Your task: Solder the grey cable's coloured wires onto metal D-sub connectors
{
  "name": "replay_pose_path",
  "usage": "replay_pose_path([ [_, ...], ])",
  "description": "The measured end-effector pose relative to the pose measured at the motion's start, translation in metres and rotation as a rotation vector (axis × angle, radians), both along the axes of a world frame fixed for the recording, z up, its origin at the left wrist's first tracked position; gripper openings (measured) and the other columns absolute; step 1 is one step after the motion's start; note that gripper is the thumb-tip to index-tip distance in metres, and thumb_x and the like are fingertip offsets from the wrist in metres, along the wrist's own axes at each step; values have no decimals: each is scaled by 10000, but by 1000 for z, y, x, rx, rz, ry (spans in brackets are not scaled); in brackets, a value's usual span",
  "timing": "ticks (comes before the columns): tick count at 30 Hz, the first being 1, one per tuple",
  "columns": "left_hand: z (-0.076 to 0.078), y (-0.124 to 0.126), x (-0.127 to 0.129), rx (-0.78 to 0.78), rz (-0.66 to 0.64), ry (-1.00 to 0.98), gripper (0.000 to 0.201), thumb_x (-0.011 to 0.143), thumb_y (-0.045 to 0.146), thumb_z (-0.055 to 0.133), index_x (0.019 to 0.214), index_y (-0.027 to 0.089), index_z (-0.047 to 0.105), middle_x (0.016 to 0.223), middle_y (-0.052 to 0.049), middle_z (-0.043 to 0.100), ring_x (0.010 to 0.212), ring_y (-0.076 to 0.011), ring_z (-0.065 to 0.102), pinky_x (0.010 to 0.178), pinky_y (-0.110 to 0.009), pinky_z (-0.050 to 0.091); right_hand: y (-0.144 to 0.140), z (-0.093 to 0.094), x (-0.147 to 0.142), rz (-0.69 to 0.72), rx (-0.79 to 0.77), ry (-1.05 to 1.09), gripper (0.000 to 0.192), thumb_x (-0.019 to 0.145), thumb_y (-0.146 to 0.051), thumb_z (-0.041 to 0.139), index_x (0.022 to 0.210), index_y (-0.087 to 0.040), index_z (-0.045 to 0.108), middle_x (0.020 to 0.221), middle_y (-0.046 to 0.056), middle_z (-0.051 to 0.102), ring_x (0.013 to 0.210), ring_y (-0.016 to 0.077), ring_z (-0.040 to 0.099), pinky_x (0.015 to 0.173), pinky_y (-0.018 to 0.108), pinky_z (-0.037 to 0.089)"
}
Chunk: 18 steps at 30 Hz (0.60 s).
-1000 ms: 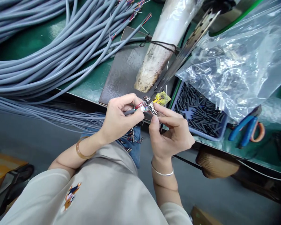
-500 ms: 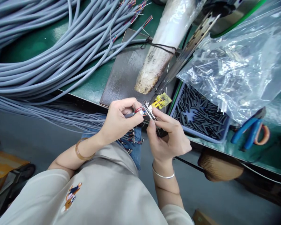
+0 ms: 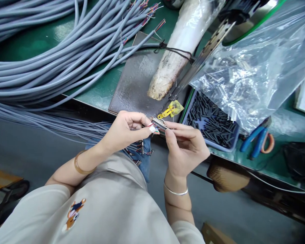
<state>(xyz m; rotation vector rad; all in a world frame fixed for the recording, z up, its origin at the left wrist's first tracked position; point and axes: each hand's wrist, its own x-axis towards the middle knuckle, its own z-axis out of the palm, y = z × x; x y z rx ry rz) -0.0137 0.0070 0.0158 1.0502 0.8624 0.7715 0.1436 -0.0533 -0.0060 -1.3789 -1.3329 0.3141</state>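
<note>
The person sat at the edge of a green bench (image 3: 101,91), both hands raised just off its near rim. The right hand (image 3: 185,149) pinched a small metal connector (image 3: 159,124) between thumb and forefinger, the fingers closed on its lower right end. The connector's long axis ran slantwise, from upper left down to lower right, so its free end pointed at the other hand. The left hand (image 3: 123,130) was curled shut around the stripped end of a grey cable, whose coloured wires (image 3: 153,129) showed red and green at the fingertips, touching or all but touching the connector's near face. I could not tell whether any wire was seated in it.

So the connector lay to the right of the left fingers and just above the wire tips, with both hands about equally close, meeting at that one spot.

Behind the hands lay a dark metal plate (image 3: 137,84) with a wrapped, stained cylinder (image 3: 175,57) resting on it. A yellow tag (image 3: 171,109) sat just beyond the connector. To the right stood a blue tray (image 3: 210,144) of short black sleeves, a clear bag (image 3: 254,71) over its far side, and blue pliers (image 3: 255,139) further right. A thick bundle of grey cables (image 3: 53,64) spread over the bench's left.
</note>
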Motion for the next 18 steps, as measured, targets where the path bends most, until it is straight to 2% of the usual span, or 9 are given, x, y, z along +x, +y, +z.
replay_pose_path([
  [5, 1, 1, 3, 52, 108, -11, 105, 707, 165, 729, 649, 135, 646, 621, -2, 594, 524, -47, 423, 465, -177, 315, -1, -2, 1, 20, 26, -117, 100, 886, -134, 721, 927, -221, 695, 993, 28, 809, 921, 189, 794, 744, 320, 671],
  [9, 1, 8, -1, -6, -25, -9, 130, 673, 122, 745, 607, 139, 634, 465, 66, 445, 425, -19, 293, 408, -172, 190, 0, 0, 3, 55, 34, -65, 144, 866, -88, 727, 913, -220, 697, 976, 16, 810, 914, 176, 790, 781, 319, 664],
  [12, 1, 14, -5, -112, -137, -98, 171, 683, 189, 796, 620, 149, 642, 442, 60, 485, 378, -27, 309, 369, -181, 192, 0, 3, 4, 73, 18, -5, 162, 851, -69, 736, 892, -220, 695, 957, 16, 810, 894, 180, 790, 763, 322, 660],
  [15, 0, 17, -5, -160, -133, -128, 235, 697, 258, 832, 631, 152, 633, 449, 51, 521, 367, -29, 324, 360, -184, 208, 0, 3, 3, 35, 75, -112, 187, 847, -65, 742, 932, -227, 702, 985, 19, 815, 885, 180, 793, 752, 314, 654],
  [18, -1, 17, -5, -120, -137, -116, 217, 687, 210, 830, 623, 148, 632, 423, 73, 470, 365, -18, 297, 366, -176, 206, 1, 3, 3, 35, 102, -159, 217, 832, -48, 751, 942, -229, 705, 992, 13, 818, 879, 168, 793, 742, 287, 644],
])
